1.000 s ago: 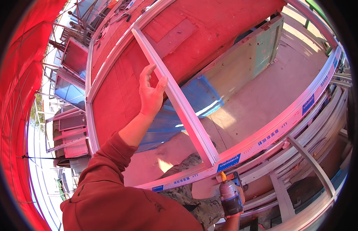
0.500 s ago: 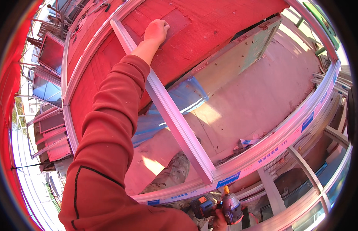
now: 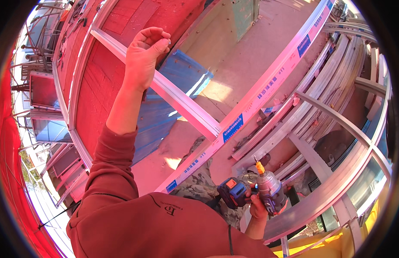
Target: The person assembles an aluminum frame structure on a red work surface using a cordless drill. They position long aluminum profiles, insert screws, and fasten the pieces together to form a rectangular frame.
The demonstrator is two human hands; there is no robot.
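Note:
My left hand (image 3: 143,56) is raised above the white metal crossbar (image 3: 178,99), thumb and fingertips pinched together. A tiny pale object shows at the fingertips, too small to name surely. At the lower right my right hand (image 3: 258,209) grips a cordless drill (image 3: 270,189) by its handle. The drill has a dark blue body, a battery with an orange patch and a yellow collar holding a thin bit that points up and away. The crossbar meets a long frame rail (image 3: 259,96) with blue stickers, near my knees.
A red-covered workbench (image 3: 118,69) lies beyond the crossbar, with blue plastic sheeting (image 3: 165,99) hanging at its side. Long metal profiles (image 3: 324,94) are stacked at the right. Glazed panels (image 3: 45,94) stand at far left. A curved-looking metal rail (image 3: 328,193) runs close by the drill.
My left hand has come off the workbench surface and drawn back, now pinching. My right hand has raised the drill further into view. The view has shifted toward the right.

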